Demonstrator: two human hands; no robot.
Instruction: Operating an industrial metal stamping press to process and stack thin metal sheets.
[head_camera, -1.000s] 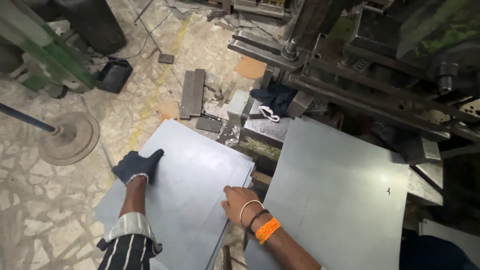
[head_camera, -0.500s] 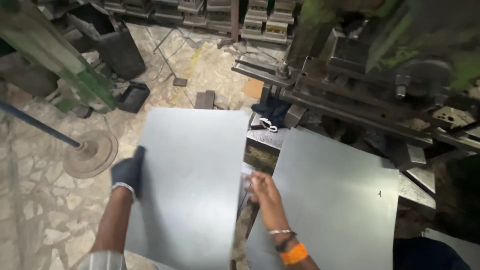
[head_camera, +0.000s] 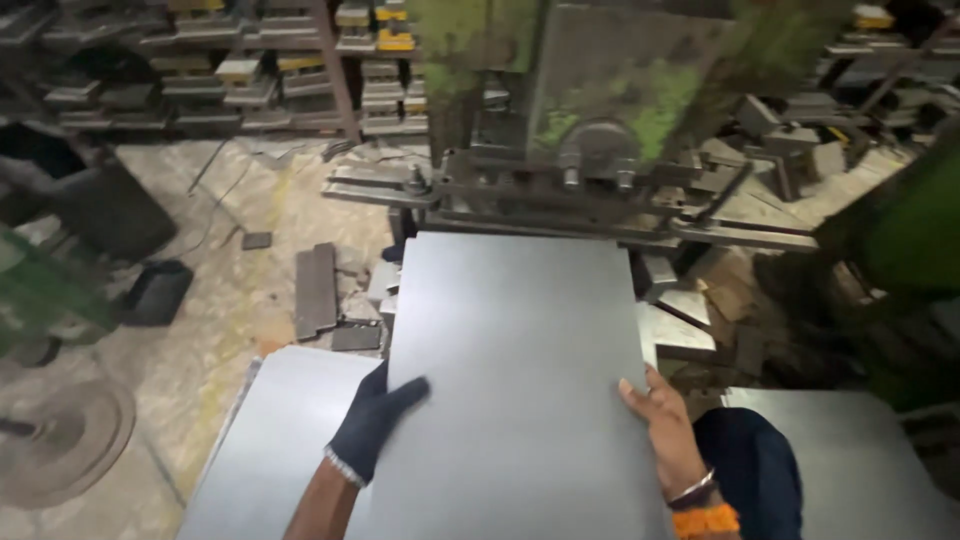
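Grey sheet metal fills the middle of the head view: a large flat rectangular grey steel sheet (head_camera: 515, 380) runs from the lower centre of the frame up to the centre, where its far edge meets the bed of a heavy green-stained press machine (head_camera: 600, 110) in the upper middle.

At lower left of centre, the left hand (head_camera: 375, 420), in a dark blue knitted glove with a pale cuff, grips the sheet's left edge, its thumb lying flat on top of the metal and pointing right, while the other fingers are hidden behind or under the edge. At lower right of centre, the bare right hand (head_camera: 665, 430) clasps the sheet's right edge, thumb on top and fingers curled round the side; the wrist carries a thin metal bangle and an orange thread band (head_camera: 705, 520).

Under the held sheet at lower left lies a second flat grey steel sheet (head_camera: 265, 450), partly covered by it. A third grey steel sheet (head_camera: 860, 460) rests at lower right, well apart from the first. Dark flat metal bars (head_camera: 315, 290) lie on the mottled stone floor (head_camera: 200, 330) at centre left, and shelves of stacked metal blocks (head_camera: 200, 80) cross the upper left.
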